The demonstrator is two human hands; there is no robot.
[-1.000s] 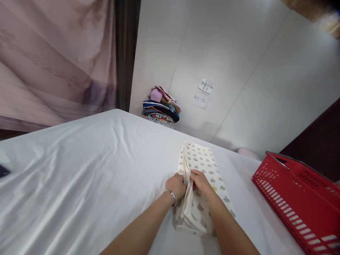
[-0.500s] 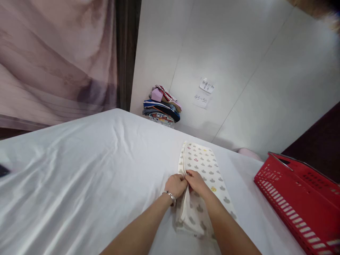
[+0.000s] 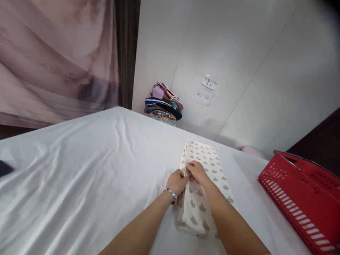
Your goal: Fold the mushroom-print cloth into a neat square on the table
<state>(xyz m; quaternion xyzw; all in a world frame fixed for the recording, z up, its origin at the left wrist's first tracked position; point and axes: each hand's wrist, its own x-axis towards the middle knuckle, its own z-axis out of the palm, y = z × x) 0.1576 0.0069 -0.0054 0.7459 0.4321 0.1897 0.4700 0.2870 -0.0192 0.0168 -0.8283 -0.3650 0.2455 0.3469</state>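
Patterned cloth point(image 3: 212, 168) lies at five o'clock on my feed, on the white-covered table point(image 3: 92, 177); from it, the red basket point(image 3: 297, 184) stands at three o'clock and a stack of folded fabrics point(image 3: 163, 106) at eleven. I judge the main folding done: it already forms a long, layered strip. Its nine o'clock edge is uneven, a lower layer showing past the upper, so evening that seems left. My left hand point(image 3: 176, 182) pinches that edge; my right hand point(image 3: 198, 173) grips it just beside, towards one o'clock. Blur at six o'clock hides whether those layers align.
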